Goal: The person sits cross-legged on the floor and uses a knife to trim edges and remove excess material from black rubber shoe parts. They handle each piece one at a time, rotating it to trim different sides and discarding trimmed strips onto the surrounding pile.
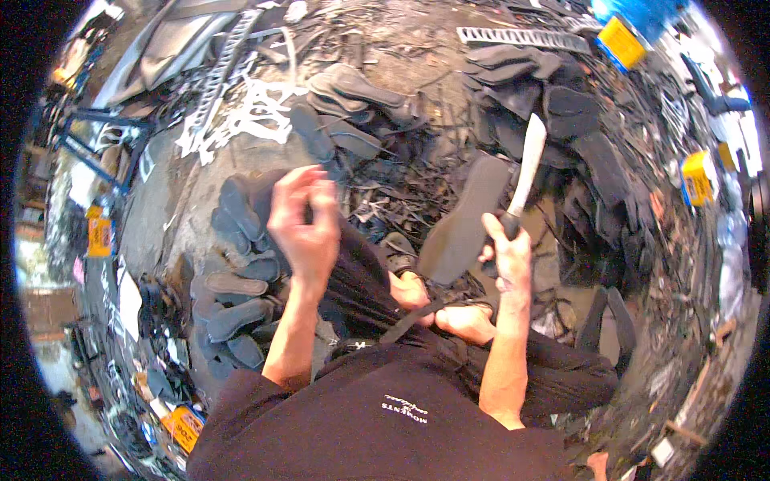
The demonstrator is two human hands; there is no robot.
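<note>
My right hand (509, 260) is wrapped round the black handle of a knife (528, 164), its long pale blade pointing up and away from me. Just left of that hand a dark grey shoe sole (465, 220) stands tilted above my feet. Whether my right fingertips touch the sole I cannot tell. My left hand (305, 224) is raised over my left leg, somewhat blurred, its fingers loosely curled with a gap between them and nothing visible inside. Beyond it on the left lie several dark soles (237, 284) in a loose stack.
A heap of dark soles (353, 92) lies ahead, with white cut-out scraps (253, 120) to its left. Dark sheets and offcuts (561, 104) pile up at the far right. Black strip scraps (385, 196) cover the floor before my feet. Yellow boxes (622, 44) stand around the edges.
</note>
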